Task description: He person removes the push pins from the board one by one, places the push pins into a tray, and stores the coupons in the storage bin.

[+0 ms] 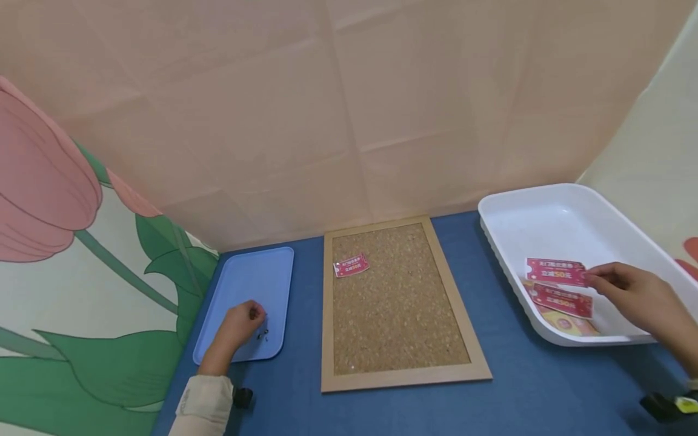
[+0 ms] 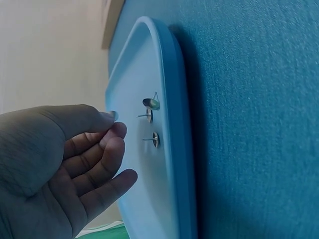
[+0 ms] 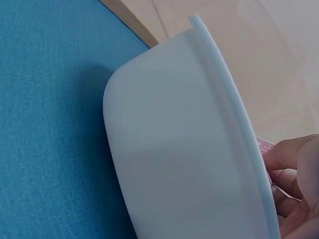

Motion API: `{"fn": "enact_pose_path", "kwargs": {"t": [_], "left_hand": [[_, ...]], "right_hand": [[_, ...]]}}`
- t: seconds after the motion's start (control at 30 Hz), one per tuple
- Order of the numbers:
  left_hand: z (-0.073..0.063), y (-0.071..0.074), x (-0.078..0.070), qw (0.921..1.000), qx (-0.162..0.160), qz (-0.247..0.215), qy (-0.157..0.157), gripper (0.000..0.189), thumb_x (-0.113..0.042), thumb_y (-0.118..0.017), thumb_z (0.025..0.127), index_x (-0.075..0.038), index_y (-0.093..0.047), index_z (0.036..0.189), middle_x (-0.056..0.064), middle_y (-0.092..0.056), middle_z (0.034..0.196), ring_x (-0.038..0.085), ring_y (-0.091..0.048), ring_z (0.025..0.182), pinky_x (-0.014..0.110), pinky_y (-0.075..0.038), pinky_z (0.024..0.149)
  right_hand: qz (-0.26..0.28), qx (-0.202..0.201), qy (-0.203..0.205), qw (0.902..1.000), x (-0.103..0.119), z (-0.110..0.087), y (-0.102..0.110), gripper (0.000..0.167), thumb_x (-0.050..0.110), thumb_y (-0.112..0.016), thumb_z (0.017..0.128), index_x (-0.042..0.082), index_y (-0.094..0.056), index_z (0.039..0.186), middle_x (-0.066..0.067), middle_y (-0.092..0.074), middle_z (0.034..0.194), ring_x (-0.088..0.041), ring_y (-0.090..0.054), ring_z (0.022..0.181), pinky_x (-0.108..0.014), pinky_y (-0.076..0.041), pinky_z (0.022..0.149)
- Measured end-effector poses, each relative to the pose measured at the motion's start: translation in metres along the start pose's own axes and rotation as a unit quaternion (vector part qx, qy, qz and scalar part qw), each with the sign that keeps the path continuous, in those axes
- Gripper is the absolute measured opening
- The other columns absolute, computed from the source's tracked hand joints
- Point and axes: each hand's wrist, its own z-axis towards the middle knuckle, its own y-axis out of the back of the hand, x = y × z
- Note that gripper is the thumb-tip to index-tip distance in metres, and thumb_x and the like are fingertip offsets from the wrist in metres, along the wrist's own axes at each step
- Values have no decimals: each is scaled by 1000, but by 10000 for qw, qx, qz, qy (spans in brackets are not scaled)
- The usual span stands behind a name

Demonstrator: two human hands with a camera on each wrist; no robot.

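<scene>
Over the blue tray [image 1: 238,272], my left hand [image 1: 240,324] pinches a thumbtack [image 2: 115,115] between thumb and index finger, its head just showing at the thumb tip. Several more thumbtacks [image 2: 156,140] lie on the tray beside the fingers. My right hand [image 1: 638,297] pinches the right end of a red coupon [image 1: 556,271] inside the white bin [image 1: 545,221]. Below it lies a second red coupon [image 1: 563,301], over a partly hidden yellow and pink card [image 1: 569,324]. The bin's wall hides most of the held coupon in the right wrist view.
Between tray and bin lies a wood-framed cork board [image 1: 400,309], with one red coupon [image 1: 351,265] at its upper left. A blue cloth [image 1: 409,412] covers the table. Behind stands a beige backdrop [image 1: 338,121]; a flower-painted wall [image 1: 120,290] borders the left.
</scene>
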Motion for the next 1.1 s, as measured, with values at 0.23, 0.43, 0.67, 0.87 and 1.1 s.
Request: {"fn": "enact_pose_path", "kwargs": {"t": [0.23,0.43,0.67,0.87,1.1], "left_hand": [[-1,2,0,10000,30,-1,-10,6,-11,-62,89,-6,-65,88,2,-61,77,16,-55,70,34,-48,64],[-3,3,0,10000,33,-19,-41,6,-11,-62,89,-5,-65,88,2,-61,77,17,-56,71,34,-48,64],[-4,4,-1,10000,23,-5,-51,6,-11,-63,90,-5,-65,87,2,-61,77,16,-56,71,35,-48,63],[-2,4,-1,10000,8,0,61,7,-12,-63,91,-6,-65,88,2,-60,76,16,-54,69,33,-46,61],[-2,7,-6,9999,-114,26,-83,8,-13,-63,91,-6,-65,89,2,-60,76,16,-54,69,34,-46,62]], "right_hand": [[110,61,-115,9999,-2,-1,2,57,45,-58,95,-7,-55,118,-36,-52,114,-41,-49,89,-26,-48,55],[156,56,-247,9996,0,-4,3,58,45,-58,96,-8,-53,120,-38,-49,117,-44,-48,92,-47,-54,64],[187,47,-286,9994,-1,-4,2,57,44,-57,96,-8,-53,121,-38,-49,117,-45,-48,93,-46,-53,63],[276,41,-251,9993,-5,-1,1,56,45,-54,97,-5,-53,121,-34,-51,119,-42,-51,94,-43,-56,63],[395,37,-196,9990,0,0,2,57,47,-56,96,-3,-53,124,-32,-51,121,-44,-52,98,-45,-56,66]]}}
